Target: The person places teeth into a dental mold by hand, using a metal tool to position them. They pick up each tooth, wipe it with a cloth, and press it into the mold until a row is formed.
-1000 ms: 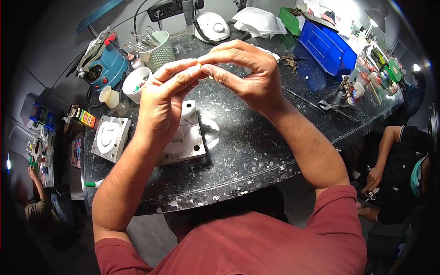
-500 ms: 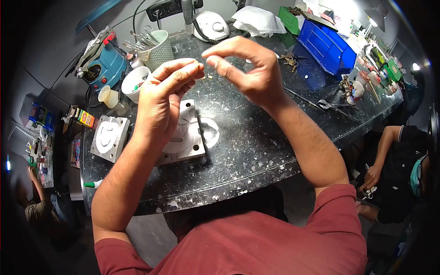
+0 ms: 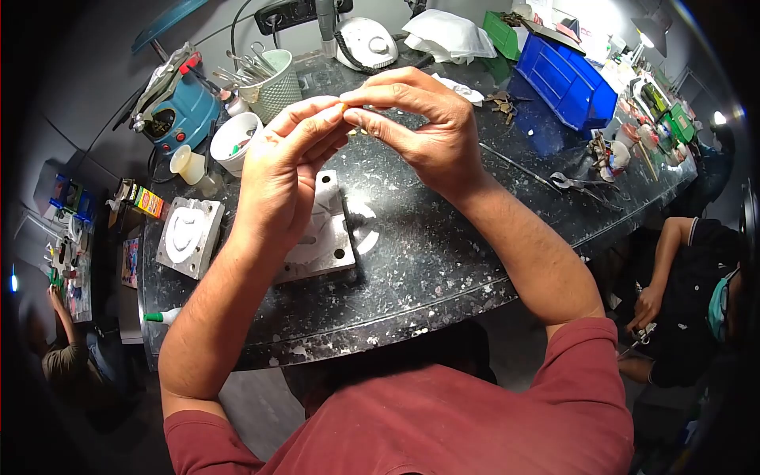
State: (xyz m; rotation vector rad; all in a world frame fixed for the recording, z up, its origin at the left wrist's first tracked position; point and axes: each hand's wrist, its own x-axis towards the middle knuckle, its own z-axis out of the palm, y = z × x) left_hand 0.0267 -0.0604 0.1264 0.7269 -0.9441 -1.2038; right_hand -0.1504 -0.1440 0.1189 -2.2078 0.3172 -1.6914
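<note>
My left hand (image 3: 281, 162) is closed in a pinch on a small orange piece (image 3: 343, 106), too tiny to name and largely covered by fingertips. My right hand (image 3: 431, 131) meets it there, its forefinger and thumb closed around the same piece. Both hands are held above the dark bench. Below my left hand lies a square metal mould plate (image 3: 336, 229) with corner holes, partly hidden by the wrist. A second metal mould plate (image 3: 188, 236), with a pale oval shape in its middle, rests to the left of my forearm.
At the back left are a teal machine (image 3: 186, 119), a white tub (image 3: 237, 142) and a mesh cup of tools (image 3: 277, 83). A blue bin (image 3: 564, 83) and pliers (image 3: 582, 184) are on the right. Beyond the bench sits another person (image 3: 681, 293).
My right hand has moved left, and its fingertips have closed in to meet those of my left hand at the small piece. My left hand stays nearly still.
</note>
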